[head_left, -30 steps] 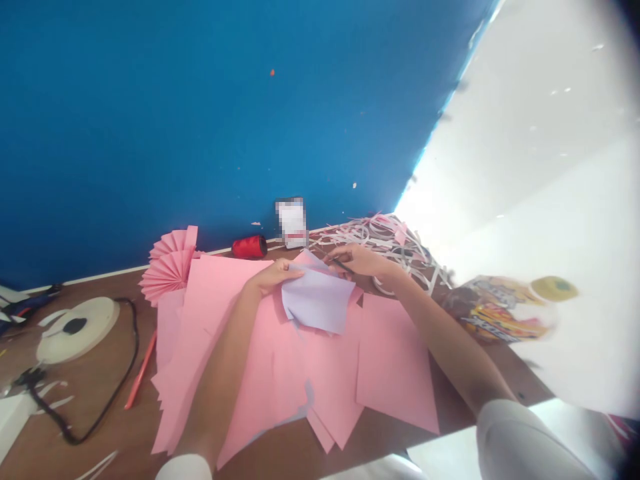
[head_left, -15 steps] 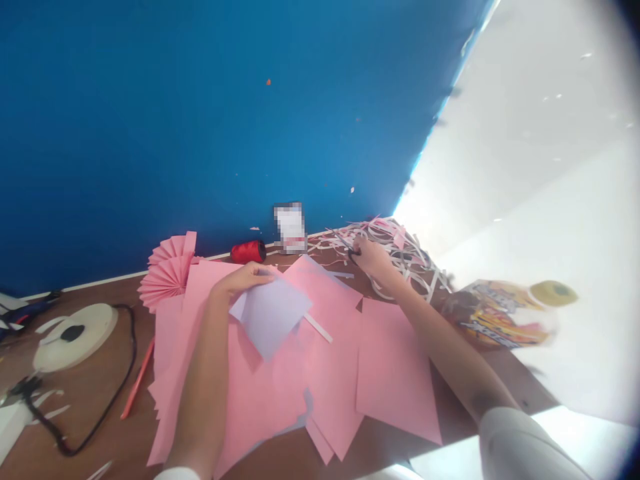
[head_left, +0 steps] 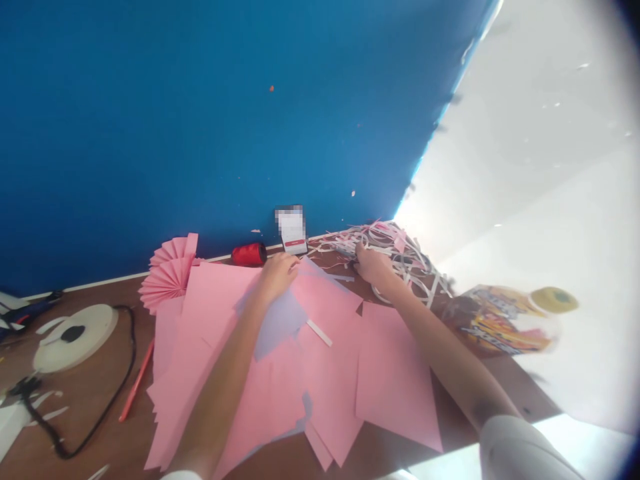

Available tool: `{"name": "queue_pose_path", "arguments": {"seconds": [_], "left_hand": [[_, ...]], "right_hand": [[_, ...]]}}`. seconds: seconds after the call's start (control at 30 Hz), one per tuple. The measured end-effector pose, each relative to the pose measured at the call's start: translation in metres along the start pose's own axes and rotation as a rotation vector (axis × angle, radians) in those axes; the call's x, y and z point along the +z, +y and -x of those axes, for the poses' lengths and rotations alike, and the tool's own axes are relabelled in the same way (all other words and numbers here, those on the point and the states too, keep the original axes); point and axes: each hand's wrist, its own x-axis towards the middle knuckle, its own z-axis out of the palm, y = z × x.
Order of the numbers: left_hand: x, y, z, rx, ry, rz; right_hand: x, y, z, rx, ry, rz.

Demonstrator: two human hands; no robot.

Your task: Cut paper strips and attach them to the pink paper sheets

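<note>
Taking the lavender paper (head_left: 281, 327) as the centre of the clock, it lies on the spread of pink sheets (head_left: 280, 393), partly hidden beneath the person's left forearm. The left hand (head_left: 280, 275) is at twelve o'clock, at the far edge of the pink sheets, its fingers bent and close together; whether they pinch anything cannot be told. Just beyond it at twelve stands a phone-like panel (head_left: 294, 233) with a blurred face, near the blue wall (head_left: 200, 133). The right hand (head_left: 374, 265) is at two o'clock, its fingers curled narrow at the near edge of a tangled heap of paper strips (head_left: 407, 253); what they hold, if anything, cannot be made out. A short white strip (head_left: 319, 333) rests on the pink at three o'clock, just beside the lavender paper, and a separate pink sheet (head_left: 397, 380) lies at four. Far out at three is a bottle (head_left: 505, 323) with a yellow cap. A red spool (head_left: 249, 254) lies on its side at eleven, a pleated pink fan (head_left: 169, 277) sits at ten, a white reel (head_left: 93, 340) and black cord (head_left: 134, 340) lie at nine, and a red stick (head_left: 136, 383) slants at eight on the brown table (head_left: 100, 400).
</note>
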Motion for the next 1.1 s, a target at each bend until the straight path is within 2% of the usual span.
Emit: {"name": "queue_pose_path", "arguments": {"seconds": [0.17,0.3,0.43,0.5,0.87,1.0,1.1], "left_hand": [[0.037,0.011,0.001,0.102,-0.091,-0.147],[0.048,0.003,0.004,0.139,-0.046,-0.167],[0.046,0.000,0.004,0.172,-0.013,-0.167],[0.044,0.001,0.004,0.189,-0.009,-0.180],[0.031,0.004,0.003,0.235,-0.083,-0.179],[0.022,0.004,0.005,0.198,-0.158,-0.130],[0.016,0.005,0.006,0.162,-0.229,-0.128]], "right_hand": [[0.001,-0.012,0.005,0.003,0.014,0.117],[-0.002,-0.015,0.006,-0.076,0.085,0.090],[0.003,-0.019,0.006,-0.378,-0.009,-0.105],[0.009,-0.023,0.006,-0.444,-0.035,-0.156],[0.032,-0.028,0.000,-0.458,-0.031,-0.329],[0.031,-0.028,-0.002,-0.480,-0.037,-0.361],[0.023,-0.027,-0.002,-0.508,-0.046,-0.378]]}}
